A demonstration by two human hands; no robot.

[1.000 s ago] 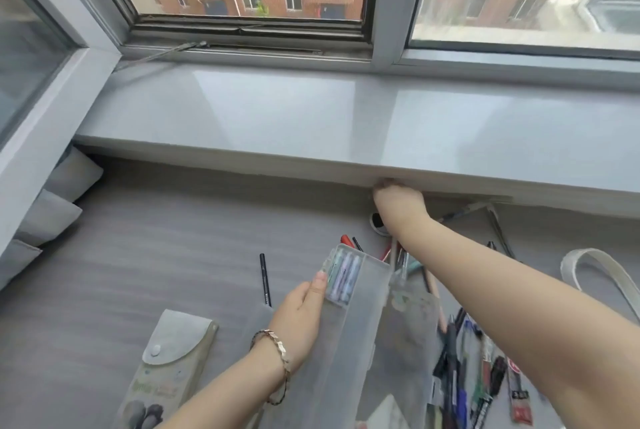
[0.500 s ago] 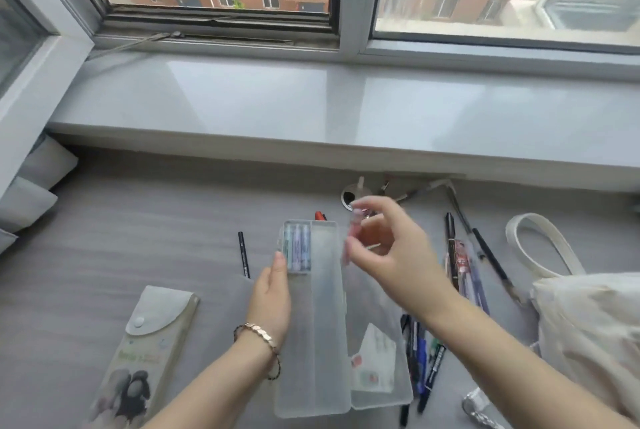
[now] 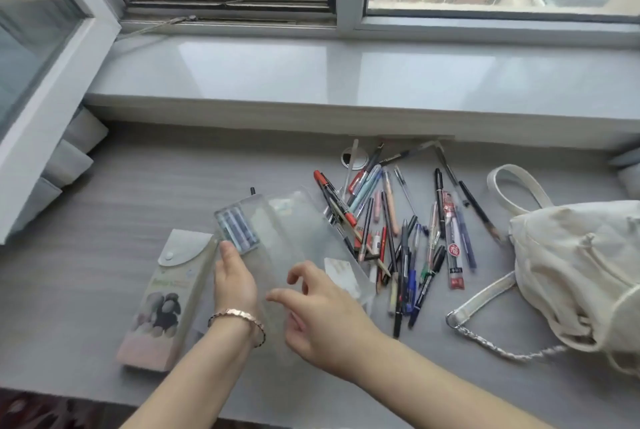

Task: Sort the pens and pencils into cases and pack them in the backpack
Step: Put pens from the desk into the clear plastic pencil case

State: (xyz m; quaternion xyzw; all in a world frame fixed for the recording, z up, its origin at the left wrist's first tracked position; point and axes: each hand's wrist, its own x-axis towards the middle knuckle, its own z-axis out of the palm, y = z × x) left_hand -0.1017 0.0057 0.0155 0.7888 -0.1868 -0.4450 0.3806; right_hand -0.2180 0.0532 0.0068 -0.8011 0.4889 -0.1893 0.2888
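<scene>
Two hands at the clear case (image 3: pixel 291 255): my left hand (image 3: pixel 233 276) steadies its edge, my right hand (image 3: pixel 322 311) hovers open and empty. Pens (image 3: pixel 398 238) lie beside it; I should take few at once.

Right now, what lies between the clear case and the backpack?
The loose pile of pens and pencils lies on the desk between clear case and backpack, in the head view.

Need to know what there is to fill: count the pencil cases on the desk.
2: a clear plastic case, open, under the left hand, and a printed pouch, snapped shut, just left of it. More may be out of view.
</scene>
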